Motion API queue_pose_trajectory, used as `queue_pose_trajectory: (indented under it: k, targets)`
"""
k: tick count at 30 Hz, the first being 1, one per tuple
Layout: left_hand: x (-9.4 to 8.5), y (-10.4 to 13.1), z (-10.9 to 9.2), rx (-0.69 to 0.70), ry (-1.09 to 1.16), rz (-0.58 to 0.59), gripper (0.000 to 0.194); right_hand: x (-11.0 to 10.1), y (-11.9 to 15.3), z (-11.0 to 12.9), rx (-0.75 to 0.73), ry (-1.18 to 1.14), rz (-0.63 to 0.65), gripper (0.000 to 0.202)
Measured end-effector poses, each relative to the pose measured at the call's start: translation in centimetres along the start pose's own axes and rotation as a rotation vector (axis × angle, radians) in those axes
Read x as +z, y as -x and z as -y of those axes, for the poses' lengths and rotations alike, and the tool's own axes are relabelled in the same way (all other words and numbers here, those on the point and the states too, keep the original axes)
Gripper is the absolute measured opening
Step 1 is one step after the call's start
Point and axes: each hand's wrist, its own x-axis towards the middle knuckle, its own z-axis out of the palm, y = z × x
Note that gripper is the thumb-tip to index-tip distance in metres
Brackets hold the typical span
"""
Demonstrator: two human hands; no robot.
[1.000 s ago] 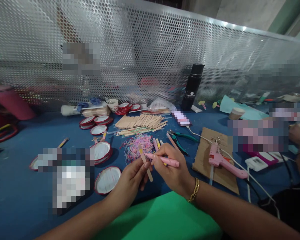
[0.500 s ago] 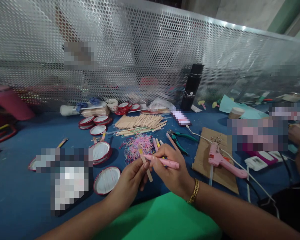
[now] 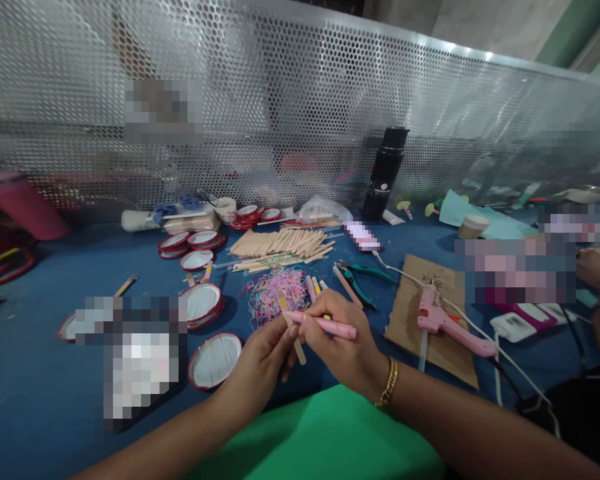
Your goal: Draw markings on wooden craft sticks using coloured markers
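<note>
Between its thumb and fingers, my left hand (image 3: 267, 357) grips a wooden craft stick (image 3: 299, 350), tilted, with a yellow patch near its upper end. My right hand (image 3: 343, 337) is closed round a pink marker (image 3: 336, 327) like a pen, its tip at the stick just below the yellow patch. Whether the tip touches the wood I cannot tell. Just beyond my hands lies a tangled heap of colourful rubber bands (image 3: 275, 293). A few more markers (image 3: 316, 287) lie beside the heap, partly hidden by my right hand.
Behind the heap is a pile of craft sticks (image 3: 280, 243). Red-rimmed lids (image 3: 215, 360) lie at left. Pliers (image 3: 363, 277), a pink glue gun (image 3: 453, 327) on cardboard (image 3: 405, 313) and a white cable are at right. A black bottle (image 3: 386, 173) stands by the perforated metal screen (image 3: 280, 87).
The pink marker's tip has shifted slightly at the stick, and its back end has moved a little left. Both hands keep their grip.
</note>
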Motion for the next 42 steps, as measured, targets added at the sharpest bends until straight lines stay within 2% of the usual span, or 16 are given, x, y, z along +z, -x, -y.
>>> queue_pose_trajectory:
  k: [5,10,16,21,26,32,36,42]
  targets:
    - [0.02,0.04,-0.24,-0.026,-0.006,-0.009,0.034,0.01,0.04,-0.14,0.006,-0.001,-0.057,0.016]
    - [0.04,-0.03,-0.21,-0.006,0.007,-0.011,0.037,0.06,0.06,0.14,-0.003,0.0,-0.001,0.015]
    - [0.07,0.01,-0.32,-0.033,-0.001,-0.018,0.035,0.0,0.14,-0.05,0.021,0.003,-0.037,0.015]
    - [0.11,0.0,-0.41,-0.025,0.006,-0.023,0.038,0.09,0.13,0.01,-0.008,-0.001,-0.001,0.015]
    - [0.14,-0.06,-0.36,-0.039,-0.006,-0.022,0.035,-0.07,0.07,-0.09,0.003,0.01,-0.044,0.017]
    - [0.01,-0.04,0.0,-0.019,0.013,-0.016,0.035,-0.06,0.14,0.06,0.002,0.018,0.003,0.015]
    - [0.08,-0.02,-0.12,-0.042,0.008,-0.026,0.035,-0.06,0.11,0.05,0.011,0.032,-0.046,0.016]
    - [0.23,0.06,-0.82,-0.053,0.028,-0.042,0.038,-0.02,-0.02,0.08,-0.001,0.025,0.0,0.014]
